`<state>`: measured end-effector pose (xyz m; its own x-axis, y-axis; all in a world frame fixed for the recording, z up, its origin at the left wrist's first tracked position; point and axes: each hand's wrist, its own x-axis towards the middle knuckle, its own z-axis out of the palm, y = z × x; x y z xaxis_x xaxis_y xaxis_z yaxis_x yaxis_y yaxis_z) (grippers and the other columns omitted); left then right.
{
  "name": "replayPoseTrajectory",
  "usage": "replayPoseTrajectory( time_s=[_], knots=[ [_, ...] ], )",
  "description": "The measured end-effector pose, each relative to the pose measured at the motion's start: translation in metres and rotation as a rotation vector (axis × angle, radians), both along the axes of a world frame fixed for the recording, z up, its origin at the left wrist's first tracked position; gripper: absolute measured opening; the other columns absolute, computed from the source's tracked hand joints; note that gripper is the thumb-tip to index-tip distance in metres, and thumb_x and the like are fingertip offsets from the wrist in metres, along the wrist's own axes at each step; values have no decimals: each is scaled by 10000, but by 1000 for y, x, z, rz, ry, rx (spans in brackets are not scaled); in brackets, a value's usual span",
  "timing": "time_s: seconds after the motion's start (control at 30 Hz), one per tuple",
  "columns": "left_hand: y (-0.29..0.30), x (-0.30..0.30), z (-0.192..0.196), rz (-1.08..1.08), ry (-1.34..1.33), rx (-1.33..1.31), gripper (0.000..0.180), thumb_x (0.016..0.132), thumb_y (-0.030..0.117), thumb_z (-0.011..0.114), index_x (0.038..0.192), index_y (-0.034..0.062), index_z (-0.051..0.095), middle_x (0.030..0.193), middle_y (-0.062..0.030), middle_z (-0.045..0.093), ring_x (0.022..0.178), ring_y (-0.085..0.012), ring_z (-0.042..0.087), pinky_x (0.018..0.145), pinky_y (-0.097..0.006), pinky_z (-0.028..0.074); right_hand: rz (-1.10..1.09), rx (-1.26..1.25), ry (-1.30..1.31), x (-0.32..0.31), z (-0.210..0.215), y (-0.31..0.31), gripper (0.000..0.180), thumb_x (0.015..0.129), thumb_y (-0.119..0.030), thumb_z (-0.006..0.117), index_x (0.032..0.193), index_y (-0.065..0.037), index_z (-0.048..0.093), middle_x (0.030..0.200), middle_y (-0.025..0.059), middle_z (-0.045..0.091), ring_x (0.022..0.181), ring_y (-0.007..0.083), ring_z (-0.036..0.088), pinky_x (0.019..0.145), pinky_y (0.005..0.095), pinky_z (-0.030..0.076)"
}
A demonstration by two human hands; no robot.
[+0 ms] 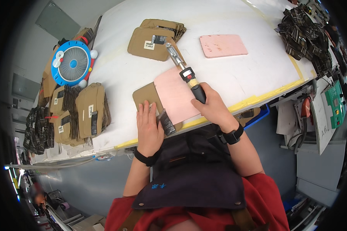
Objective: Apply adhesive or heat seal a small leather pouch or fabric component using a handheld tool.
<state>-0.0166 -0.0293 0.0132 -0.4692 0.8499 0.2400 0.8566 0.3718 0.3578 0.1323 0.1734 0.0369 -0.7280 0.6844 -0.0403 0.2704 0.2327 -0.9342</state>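
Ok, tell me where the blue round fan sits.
The blue round fan sits at the table's left edge, above the stacked tan pouches.

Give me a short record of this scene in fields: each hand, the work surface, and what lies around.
left hand: the left hand lies flat on a tan flat cardboard-like piece
right hand: the right hand grips a black-handled heating tool with a metal shaft
under the tool: a pale pink rectangular pad
surface: a white work table with a yellow taped edge
far side: a stack of tan flat pieces; a second pink pad
left side: a round blue desk fan; bundles of tan pieces
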Motion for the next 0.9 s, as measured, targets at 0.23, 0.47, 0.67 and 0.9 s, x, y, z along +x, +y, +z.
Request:
replayPoseTrajectory(
  time_s=[0.23,0.47,0.67,0.9],
  knots=[
    [7,2,-3,18,24,4,584,918,60,563,1467,-45,394,1552,-306,308,1458,-504,233,1197,-548,212,-48,118,60,8,2,-17,370,862,-99,673,1168,31,511,840,250,618,792,439,617,727,459,490],
    [19,6,-6,82,34,22,589,926,95,583,1460,-61,390,1537,-340,306,1461,-510,219,1201,-550,198,22,204,-78,-1,3,2,385,848,-159,691,1147,29,537,924,257,632,860,463,624,768,488,502],
    [10,4,-5,134,-28,86,573,927,15,486,1490,-8,379,1571,-300,280,1482,-473,203,1217,-515,182,-31,365,-97,-6,9,7,385,855,-179,677,1171,14,569,1086,219,568,978,421,601,851,473,509],
    [15,12,5,-100,-8,536,454,964,167,565,1380,1,494,1546,-239,369,1455,-453,282,1189,-578,195,-418,417,-248,33,3,74,340,874,-240,645,1071,32,590,1042,245,637,980,433,622,837,510,507]
  ],
)
